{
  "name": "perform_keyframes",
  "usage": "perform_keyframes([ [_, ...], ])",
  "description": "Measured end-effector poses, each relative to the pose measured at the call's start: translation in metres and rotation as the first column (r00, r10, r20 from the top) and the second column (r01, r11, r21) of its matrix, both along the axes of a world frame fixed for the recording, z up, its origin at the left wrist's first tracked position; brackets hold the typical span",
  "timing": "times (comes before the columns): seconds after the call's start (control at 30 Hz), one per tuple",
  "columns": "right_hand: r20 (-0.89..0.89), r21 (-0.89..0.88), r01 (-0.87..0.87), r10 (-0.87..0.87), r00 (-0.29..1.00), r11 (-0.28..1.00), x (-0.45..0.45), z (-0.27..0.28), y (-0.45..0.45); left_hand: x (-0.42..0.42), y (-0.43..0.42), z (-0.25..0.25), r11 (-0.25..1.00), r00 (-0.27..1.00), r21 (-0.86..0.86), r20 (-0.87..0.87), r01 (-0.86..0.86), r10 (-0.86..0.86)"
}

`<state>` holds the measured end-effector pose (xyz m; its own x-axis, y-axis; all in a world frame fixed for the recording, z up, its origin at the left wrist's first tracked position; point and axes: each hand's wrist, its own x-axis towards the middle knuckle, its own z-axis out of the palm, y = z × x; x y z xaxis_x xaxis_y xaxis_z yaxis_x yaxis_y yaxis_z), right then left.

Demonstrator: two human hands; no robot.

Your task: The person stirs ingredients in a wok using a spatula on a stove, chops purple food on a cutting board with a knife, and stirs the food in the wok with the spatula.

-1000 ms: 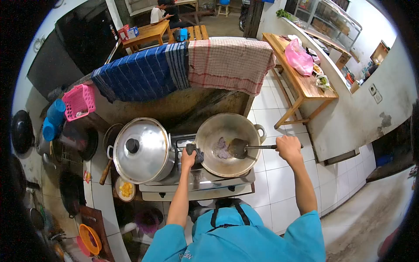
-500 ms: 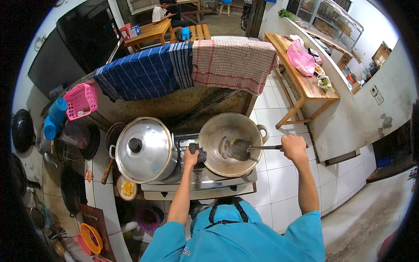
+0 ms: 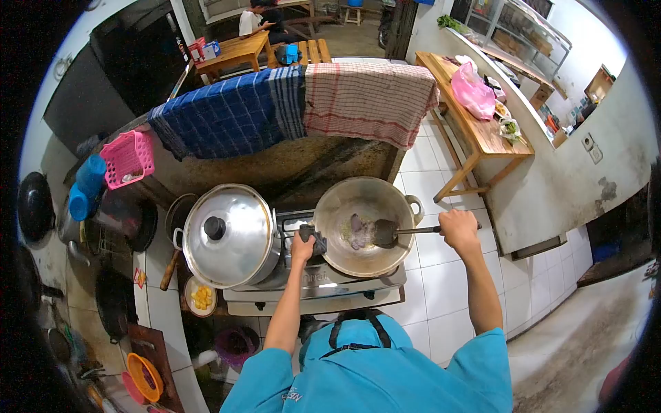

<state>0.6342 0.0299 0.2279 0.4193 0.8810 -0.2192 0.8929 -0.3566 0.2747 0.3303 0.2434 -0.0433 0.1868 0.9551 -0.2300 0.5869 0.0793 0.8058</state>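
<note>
A deep metal wok point(image 3: 365, 258) stands on the right side of the gas stove point(image 3: 313, 277). Inside it lie purplish-brown pieces of food point(image 3: 357, 231) in a little oil. My right hand point(image 3: 460, 228) grips the long handle of a spatula point(image 3: 386, 234), whose dark blade rests in the wok just right of the food. With a dark folded cloth point(image 3: 317, 242) between fingers and metal, my left hand point(image 3: 303, 246) holds the wok's left side. A big lidded pot point(image 3: 227, 237) sits on the left burner, close to my left hand.
Left of the stove are a plate of yellow pieces point(image 3: 201, 297), a wooden-handled pan point(image 3: 172, 265) and a pink basket point(image 3: 129, 160). Towels point(image 3: 227, 113) hang over the partition behind. A wooden table point(image 3: 475, 131) stands at right. A person point(image 3: 251, 24) sits far back.
The spatula blade has shifted slightly right, away from the food, which now shows more fully. My left hand keeps its hold on the wok through the cloth.
</note>
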Motion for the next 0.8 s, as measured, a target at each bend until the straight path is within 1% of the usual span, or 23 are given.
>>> perform_keyframes([
  [0.07, -0.017, -0.013, 0.007, -0.007, 1.000, 1.000, -0.002, 0.007, 0.001, 0.001, -0.002, 0.000, 1.000, 1.000, -0.004, 0.014, -0.016, 0.016],
  [0.13, -0.042, -0.013, 0.027, -0.027, 0.999, 1.000, 0.000, 0.014, -0.002, 0.003, -0.006, 0.011, 1.000, 0.999, 0.000, -0.030, -0.016, 0.016],
  [0.17, -0.021, -0.022, 0.025, -0.026, 0.999, 0.999, 0.003, 0.013, -0.002, 0.003, -0.007, 0.017, 1.000, 0.999, 0.003, -0.051, -0.017, 0.017],
  [0.23, 0.020, -0.039, 0.024, -0.023, 1.000, 0.999, 0.008, 0.006, -0.003, 0.002, -0.002, 0.004, 1.000, 1.000, -0.005, -0.025, -0.010, 0.010],
  [0.27, 0.013, -0.041, 0.026, -0.026, 1.000, 0.999, 0.007, 0.003, -0.002, 0.001, 0.001, -0.004, 1.000, 1.000, -0.010, -0.012, -0.006, 0.006],
  [0.37, -0.010, -0.047, 0.024, -0.024, 1.000, 0.999, 0.006, 0.000, -0.002, 0.002, -0.005, 0.012, 1.000, 1.000, -0.019, 0.018, -0.002, 0.002],
  [0.47, -0.044, -0.041, 0.022, -0.024, 0.999, 0.999, 0.002, 0.008, -0.004, 0.003, -0.006, 0.014, 1.000, 0.999, -0.012, -0.050, -0.016, 0.015],
  [0.53, -0.062, -0.021, 0.035, -0.036, 0.997, 0.999, 0.000, 0.017, -0.007, 0.005, -0.010, 0.021, 0.999, 0.998, 0.024, -0.041, -0.037, 0.038],
  [0.63, 0.052, -0.028, -0.024, 0.025, 0.998, 0.999, 0.004, 0.001, -0.005, 0.004, -0.013, 0.025, 0.999, 0.999, 0.024, -0.023, -0.035, 0.036],
  [0.7, 0.012, -0.006, -0.027, 0.027, 1.000, 1.000, 0.003, -0.001, -0.004, 0.004, -0.012, 0.023, 0.999, 1.000, 0.040, 0.004, -0.026, 0.026],
  [0.8, -0.028, 0.008, -0.014, 0.014, 1.000, 1.000, 0.003, 0.004, -0.004, 0.003, -0.009, 0.021, 1.000, 0.999, 0.013, -0.035, -0.006, 0.007],
])
